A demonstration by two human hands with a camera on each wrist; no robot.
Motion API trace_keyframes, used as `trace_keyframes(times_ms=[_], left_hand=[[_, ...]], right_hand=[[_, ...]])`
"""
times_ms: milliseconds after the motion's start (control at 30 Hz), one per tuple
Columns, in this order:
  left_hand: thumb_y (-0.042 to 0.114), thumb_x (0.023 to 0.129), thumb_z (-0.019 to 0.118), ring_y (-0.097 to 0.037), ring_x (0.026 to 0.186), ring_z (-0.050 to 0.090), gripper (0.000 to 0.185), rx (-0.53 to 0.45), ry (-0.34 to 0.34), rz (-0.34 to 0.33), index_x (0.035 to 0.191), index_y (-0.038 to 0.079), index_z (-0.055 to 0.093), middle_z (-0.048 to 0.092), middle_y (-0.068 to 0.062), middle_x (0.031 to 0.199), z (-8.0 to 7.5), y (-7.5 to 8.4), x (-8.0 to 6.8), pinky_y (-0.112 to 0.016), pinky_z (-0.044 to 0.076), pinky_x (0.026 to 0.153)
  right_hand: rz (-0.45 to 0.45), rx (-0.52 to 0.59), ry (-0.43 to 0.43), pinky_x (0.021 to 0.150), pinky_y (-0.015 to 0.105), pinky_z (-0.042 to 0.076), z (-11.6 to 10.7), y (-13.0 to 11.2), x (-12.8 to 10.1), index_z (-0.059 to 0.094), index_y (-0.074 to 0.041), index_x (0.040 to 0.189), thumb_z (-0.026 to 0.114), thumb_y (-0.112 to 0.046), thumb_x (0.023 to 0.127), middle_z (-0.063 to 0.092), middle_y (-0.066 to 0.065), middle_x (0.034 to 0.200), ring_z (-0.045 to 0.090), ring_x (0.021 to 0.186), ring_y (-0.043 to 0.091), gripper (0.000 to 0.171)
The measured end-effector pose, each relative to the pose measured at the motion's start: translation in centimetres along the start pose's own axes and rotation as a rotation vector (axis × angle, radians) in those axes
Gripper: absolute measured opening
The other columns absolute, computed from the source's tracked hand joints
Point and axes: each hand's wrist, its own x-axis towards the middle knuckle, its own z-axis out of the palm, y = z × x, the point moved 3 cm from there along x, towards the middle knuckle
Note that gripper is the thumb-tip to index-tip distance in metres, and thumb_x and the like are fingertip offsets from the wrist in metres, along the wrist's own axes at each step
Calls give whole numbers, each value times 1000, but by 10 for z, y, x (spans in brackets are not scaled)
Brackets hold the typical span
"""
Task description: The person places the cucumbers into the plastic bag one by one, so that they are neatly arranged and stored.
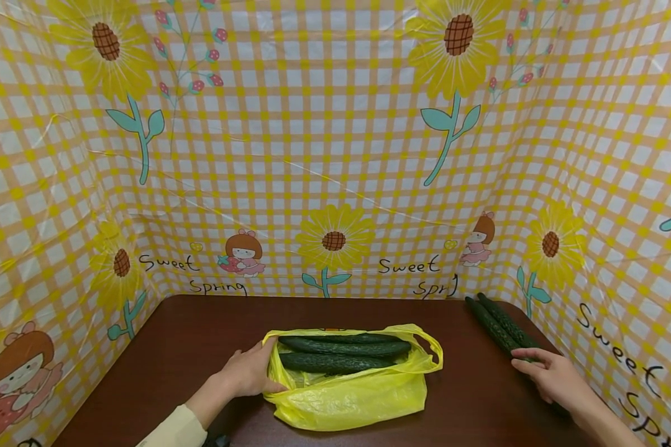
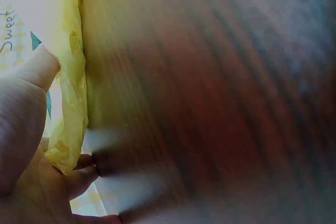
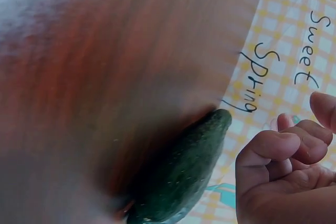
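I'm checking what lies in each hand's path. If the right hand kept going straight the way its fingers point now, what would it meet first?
Probably the cucumbers on the table: the right hand lies over their near ends, fingers pointing left across them. Whether it touches them is unclear.

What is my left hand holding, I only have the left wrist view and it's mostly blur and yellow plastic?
Observer: Your left hand grips the left rim of a yellow bag lying on the table.
Operator: Anything in the bag?
Observer: Yes, cucumbers in the bag, lying lengthwise in its open mouth.
Operator: And my right hand?
Observer: Your right hand rests on the near end of two loose cucumbers at the table's right edge, by the checked backdrop; the right wrist view shows its fingers curled beside one cucumber, not closed round it.
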Motion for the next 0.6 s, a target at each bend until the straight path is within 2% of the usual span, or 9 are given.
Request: trace_keyframes(times_ms=[400,600], left_hand=[[59,72,85,-42,137,48,112,6,19,15,154,3,35,47,-26,149,1,-2,0,-71,29,109],[60,72,85,-41,139,47,111,2,13,12,154,3,35,47,-24,150,3,-5,1,-71,28,109]], right_hand=[[116,35,64,54,38,42,-11,23,-1,38,7,150,62,-43,98,40,-7,48,39,45,12,76],[198,57,117,53,38,42,-17,45,3,37,10,149,65,-41,96,41,-7,49,39,45,11,79]])
